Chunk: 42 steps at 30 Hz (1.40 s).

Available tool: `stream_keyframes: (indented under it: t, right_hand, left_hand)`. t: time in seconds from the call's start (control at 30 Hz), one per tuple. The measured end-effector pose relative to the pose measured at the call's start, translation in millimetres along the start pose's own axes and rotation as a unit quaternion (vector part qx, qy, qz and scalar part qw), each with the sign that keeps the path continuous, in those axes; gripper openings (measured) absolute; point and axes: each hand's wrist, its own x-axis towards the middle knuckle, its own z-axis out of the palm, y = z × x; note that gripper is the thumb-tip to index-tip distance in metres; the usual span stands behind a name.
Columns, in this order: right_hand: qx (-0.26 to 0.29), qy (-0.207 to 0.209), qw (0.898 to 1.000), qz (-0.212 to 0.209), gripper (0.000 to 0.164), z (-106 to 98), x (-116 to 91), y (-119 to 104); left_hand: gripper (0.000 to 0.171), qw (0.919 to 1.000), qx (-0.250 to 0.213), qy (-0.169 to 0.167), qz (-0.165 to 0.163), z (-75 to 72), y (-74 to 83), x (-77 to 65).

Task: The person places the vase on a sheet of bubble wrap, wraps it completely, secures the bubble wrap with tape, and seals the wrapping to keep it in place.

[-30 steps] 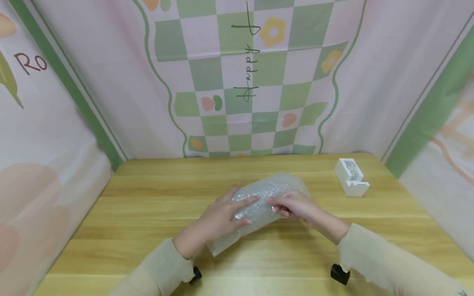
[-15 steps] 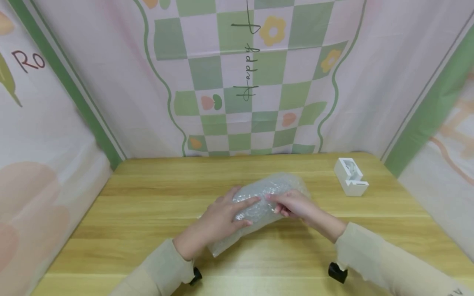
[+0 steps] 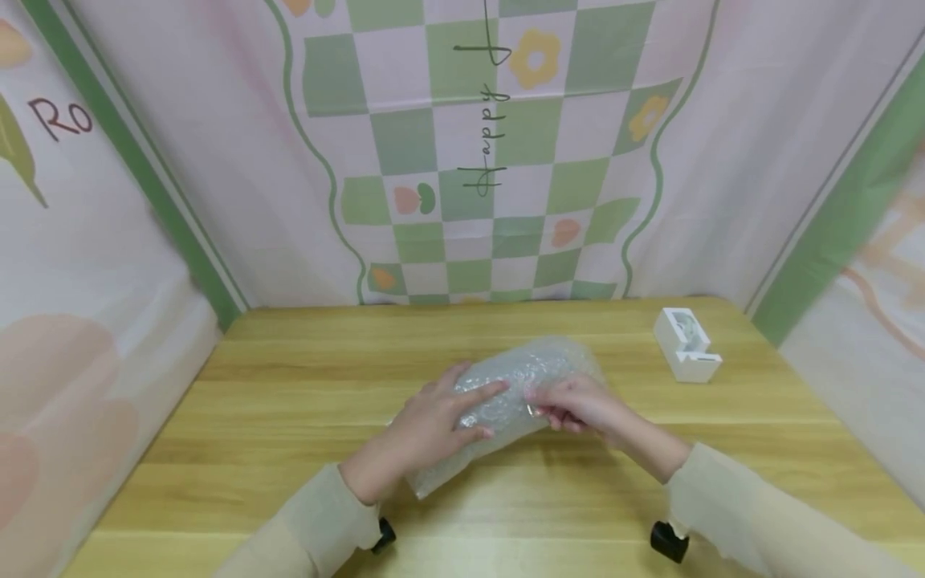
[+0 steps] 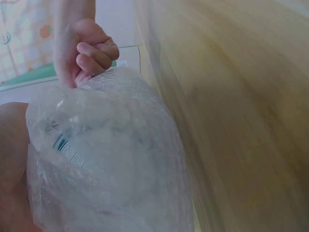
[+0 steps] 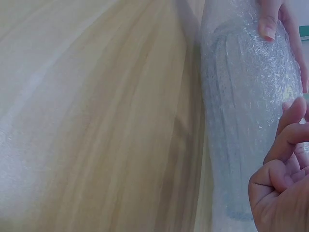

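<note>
A bundle of bubble wrap (image 3: 556, 361) lies slantwise on the wooden table. Through the layers in the right wrist view shows a ribbed, see-through cylindrical thing; teal print (image 4: 62, 143) shows at its end in the left wrist view. My left hand (image 3: 426, 425) rests on the bundle's near-left part, fingers spread and fairly straight. Close beside it, my right hand (image 3: 587, 405) has its thumb and index finger together at the wrap's surface, the other fingers curled in. A shiny clear bit, like tape (image 3: 534, 411), sticks out at those fingertips.
A white tape dispenser (image 3: 690, 368) with a clear roll in it stands at the back right of the table (image 3: 303, 361). A loose flap of wrap (image 3: 433, 479) points toward me at the lower left. Printed curtains (image 3: 462, 160) hang behind and on both sides.
My right hand has shifted slightly right and toward me, and its fingers look more curled. The left hand and the bundle stay in place.
</note>
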Motion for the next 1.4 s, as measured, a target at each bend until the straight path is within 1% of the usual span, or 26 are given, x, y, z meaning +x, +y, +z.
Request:
stream_keyframes:
  t: [0.1, 0.3, 0.4, 0.53, 0.63, 0.7, 0.8, 0.9, 0.97, 1.0, 1.03, 1.07, 1.1, 1.13, 1.17, 1.23, 1.27, 1.3, 1.33, 1.37, 1.4]
  right_hand:
    - [0.005, -0.003, 1.000, -0.003, 0.031, -0.2, -1.9, 0.6]
    - [0.014, -0.006, 1.000, -0.002, 0.029, -0.2, -4.4, 2.0]
    - [0.001, 0.001, 1.000, 0.002, 0.030, 0.1, -5.0, 2.6]
    - [-0.056, 0.022, 0.998, 0.010, 0.040, 3.3, -3.4, 4.6]
    - [-0.093, 0.030, 0.995, 0.005, 0.045, 5.5, -2.0, 6.2]
    - [-0.110, 0.032, 0.993, -0.010, 0.047, 5.5, -1.9, 6.4]
    - [-0.135, 0.039, 0.989, -0.040, 0.043, 4.3, -1.5, 6.7]
    - [-0.173, 0.049, 0.981, -0.069, 0.035, 3.0, -2.4, 6.0]
    - [-0.204, 0.062, 0.972, -0.096, 0.026, 2.5, -4.0, 5.3]
    - [-0.226, 0.071, 0.965, -0.111, 0.022, 2.7, -5.2, 4.7]
    - [-0.255, 0.082, 0.955, -0.131, 0.018, 3.1, -6.7, 4.2]
    - [-0.285, 0.094, 0.941, -0.156, 0.015, 3.6, -8.2, 4.1]
    - [-0.317, 0.108, 0.923, -0.188, 0.013, 4.3, -9.5, 4.1]
    - [-0.345, 0.122, 0.903, -0.225, 0.012, 5.0, -10.4, 4.4]
    - [-0.370, 0.135, 0.880, -0.265, 0.012, 5.4, -10.8, 4.9]
    - [-0.404, 0.165, 0.831, -0.345, 0.014, 5.0, -10.0, 6.5]
    - [-0.409, 0.174, 0.811, -0.380, 0.015, 4.1, -8.7, 7.4]
    - [-0.411, 0.180, 0.795, -0.408, 0.017, 3.1, -6.8, 8.3]
    - [-0.411, 0.181, 0.783, -0.430, 0.018, 1.8, -4.8, 9.0]
    - [-0.411, 0.181, 0.775, -0.446, 0.020, 0.4, -2.5, 9.8]
    - [-0.410, 0.178, 0.772, -0.453, 0.023, -0.8, -0.3, 10.7]
  left_hand:
    - [0.067, 1.0000, -0.001, -0.001, 0.000, -0.8, 0.1, 0.6]
    - [0.067, 1.0000, -0.006, -0.003, -0.001, -1.6, -0.2, 1.5]
    - [0.067, 1.0000, -0.003, -0.005, -0.003, -2.3, 1.3, 2.0]
    - [0.067, 1.0000, -0.003, -0.004, -0.001, -2.7, 1.0, 2.0]
    - [0.067, 0.9999, -0.007, -0.007, 0.006, -3.5, -0.7, 1.8]
    - [0.066, 0.9998, -0.012, -0.010, 0.010, -4.4, -1.6, 2.0]
    - [0.066, 0.9997, -0.017, -0.013, 0.014, -5.4, -2.4, 2.4]
    - [0.066, 0.9996, -0.019, -0.013, 0.017, -5.9, -3.6, 2.8]
    - [0.066, 0.9996, -0.019, -0.012, 0.019, -6.2, -4.3, 2.8]
    - [0.066, 0.9996, -0.019, -0.011, 0.020, -6.4, -4.6, 2.7]
    - [0.066, 0.9995, -0.019, -0.011, 0.021, -6.4, -4.9, 2.6]
    - [0.066, 0.9995, -0.019, -0.010, 0.021, -6.5, -5.0, 2.4]
    - [0.067, 0.9995, -0.018, -0.011, 0.022, -6.5, -5.2, 2.2]
    - [0.067, 0.9995, -0.019, -0.010, 0.023, -6.5, -5.3, 2.0]
    - [0.067, 0.9995, -0.019, -0.011, 0.022, -6.4, -5.5, 1.9]
    - [0.067, 0.9996, -0.018, -0.011, 0.020, -5.8, -5.9, 1.8]
    - [0.067, 0.9996, -0.017, -0.011, 0.020, -5.6, -6.0, 1.8]
    - [0.067, 0.9996, -0.015, -0.011, 0.020, -5.3, -6.2, 1.8]
    - [0.067, 0.9997, -0.015, -0.011, 0.019, -5.2, -6.1, 1.7]
    - [0.067, 0.9997, -0.013, -0.011, 0.017, -5.0, -6.0, 1.6]
    - [0.067, 0.9997, -0.013, -0.011, 0.017, -5.1, -5.8, 1.4]
